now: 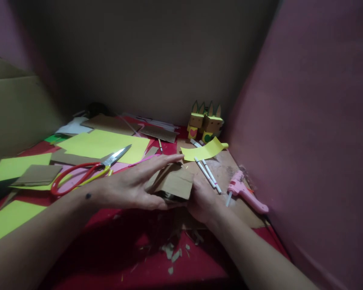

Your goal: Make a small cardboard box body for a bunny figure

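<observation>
Between my two hands is a small brown cardboard box point(177, 181), tilted, with a dark opening along its near side. My left hand point(133, 183) grips its left side, the thumb at the lower edge and the fingers along the top. Around its right side is my right hand point(202, 199), whose fingers are largely hidden by the box. Just beyond the hands, a curled yellow paper strip point(204, 151) lies on a cardboard sheet point(245, 213). White paper-like sticks point(208, 175) rest on that sheet.
Red-handled scissors point(90, 171) lie on yellow sheets point(109, 145) at the left. A pink glue gun point(246, 193) is at the right. Two cardboard figures point(204, 123) stand by the back wall. Paper scraps point(174, 253) litter the red surface point(133, 249) in front. Pink walls flank the space.
</observation>
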